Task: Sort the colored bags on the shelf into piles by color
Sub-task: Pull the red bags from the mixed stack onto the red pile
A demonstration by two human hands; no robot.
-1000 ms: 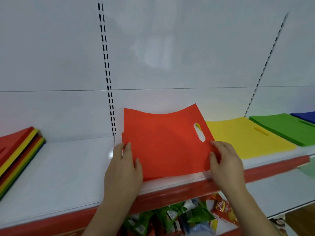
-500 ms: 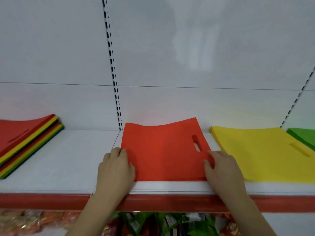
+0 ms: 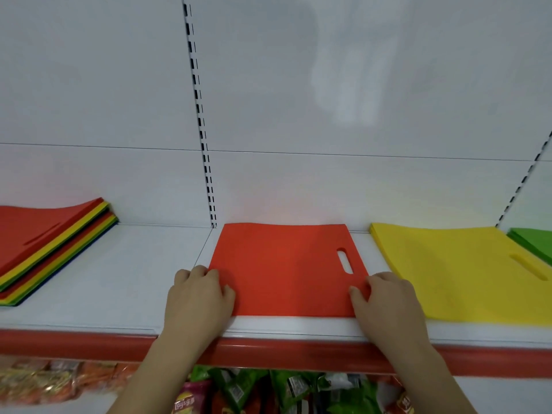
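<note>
Red bag (image 3: pixel 286 267): flat, matte non-woven rectangle with an oblong die-cut handle slot near its right edge, lying on the white shelf (image 3: pixel 119 273) at centre, just behind the glossy red front lip. Left hand (image 3: pixel 198 297) on its left edge, fingers curled, thumb on the fabric. Right hand (image 3: pixel 385 297) on its front-right corner, thumb on top, fingers curled at the edge; whether either actually pinches it, can't tell. Yellow bag pile (image 3: pixel 460 270) just right, green pile (image 3: pixel 534 243) beyond. Mixed-colour stack (image 3: pixel 50 246) far left. Crinkly snack packets (image 3: pixel 268 389) below.
</note>
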